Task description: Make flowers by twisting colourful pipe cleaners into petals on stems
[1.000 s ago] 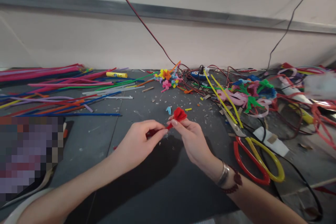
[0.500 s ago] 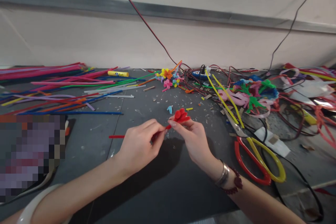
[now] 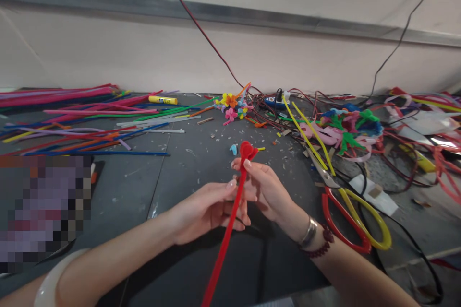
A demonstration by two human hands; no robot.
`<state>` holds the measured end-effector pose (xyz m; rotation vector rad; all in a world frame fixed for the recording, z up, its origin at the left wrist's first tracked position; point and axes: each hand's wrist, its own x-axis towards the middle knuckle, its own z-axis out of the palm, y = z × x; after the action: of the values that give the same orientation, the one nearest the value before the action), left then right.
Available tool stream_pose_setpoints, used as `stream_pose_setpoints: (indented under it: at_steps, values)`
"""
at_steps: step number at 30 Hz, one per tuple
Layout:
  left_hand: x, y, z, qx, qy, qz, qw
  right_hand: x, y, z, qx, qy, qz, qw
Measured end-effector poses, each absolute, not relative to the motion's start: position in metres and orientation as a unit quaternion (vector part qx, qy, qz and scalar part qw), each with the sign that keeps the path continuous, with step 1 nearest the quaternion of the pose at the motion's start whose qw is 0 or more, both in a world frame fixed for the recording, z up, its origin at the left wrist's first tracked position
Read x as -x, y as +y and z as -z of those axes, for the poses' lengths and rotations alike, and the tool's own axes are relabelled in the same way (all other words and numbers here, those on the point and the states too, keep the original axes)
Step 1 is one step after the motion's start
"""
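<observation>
A red pipe cleaner [image 3: 225, 240] is looped into petals at its upper end, and its long straight tail runs down toward me. My right hand [image 3: 272, 189] pinches it between thumb and fingertips just below the petals [image 3: 248, 150]. Behind and beside the tail is my left hand [image 3: 205, 211], its fingers apart and curved, the thumb tip close to the stem. Whether the left fingers touch it I cannot tell. A small light-blue curled piece [image 3: 234, 149] lies on the dark table [image 3: 187, 168] beyond my hands.
Large scissors [image 3: 329, 180] with red and yellow handles lie at the right. Many coloured pipe cleaners [image 3: 101, 110] and a yellow tube [image 3: 163, 100] cover the back left. Small flowers [image 3: 230, 105], cables and a green-blue-pink pipe-cleaner bundle [image 3: 345, 129] sit behind. A blurred-out object [image 3: 43, 206] is at the left.
My left hand has let go of the red tail and opened. The tail has swung from pointing left to pointing down toward me, and the petals have turned in my right hand.
</observation>
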<state>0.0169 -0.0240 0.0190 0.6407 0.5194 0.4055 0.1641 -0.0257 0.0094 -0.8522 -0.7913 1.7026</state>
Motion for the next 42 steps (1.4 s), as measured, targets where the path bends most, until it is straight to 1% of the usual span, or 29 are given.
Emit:
stream_pose_setpoints:
  at_steps: [3,9,12,14,17,20,23,25,28,34,36,42]
  values:
    - [-0.012,-0.013,-0.021,-0.392,0.278,-0.207,0.852,-0.165,-0.024,-0.006,0.343,-0.333,-0.704,0.526]
    - [-0.01,-0.006,-0.021,-0.447,0.325,-0.27,0.788,-0.164,-0.024,-0.003,0.34,-0.433,-0.64,0.536]
    - [-0.01,-0.006,-0.024,-0.481,0.344,-0.286,0.754,-0.165,-0.022,-0.005,0.344,-0.438,-0.619,0.554]
    - [-0.008,-0.004,-0.029,-0.522,0.361,-0.298,0.713,-0.167,-0.021,-0.006,0.348,-0.434,-0.602,0.572]
    - [-0.004,0.0,-0.037,-0.6,0.389,-0.315,0.624,-0.17,-0.019,-0.007,0.351,-0.422,-0.583,0.599]
    - [0.001,0.002,-0.044,-0.697,0.406,-0.314,0.5,-0.171,-0.019,-0.009,0.359,-0.417,-0.565,0.615]
    - [0.003,0.001,-0.05,-0.789,0.39,-0.309,0.36,-0.172,-0.02,-0.01,0.377,-0.436,-0.542,0.611]
    - [0.003,0.0,-0.052,-0.821,0.37,-0.308,0.309,-0.172,-0.021,-0.011,0.376,-0.447,-0.533,0.613]
    - [0.002,-0.001,-0.055,-0.822,0.359,-0.302,0.323,-0.172,-0.022,-0.011,0.369,-0.452,-0.53,0.615]
    - [0.004,0.003,-0.055,-0.731,0.384,-0.283,0.488,-0.172,-0.021,-0.01,0.343,-0.413,-0.607,0.586]
    - [0.004,0.005,-0.054,-0.705,0.389,-0.28,0.523,-0.173,-0.021,-0.01,0.336,-0.406,-0.626,0.575]
    - [0.001,0.003,-0.055,-0.669,0.414,-0.302,0.539,-0.17,-0.021,-0.006,0.323,-0.424,-0.645,0.548]
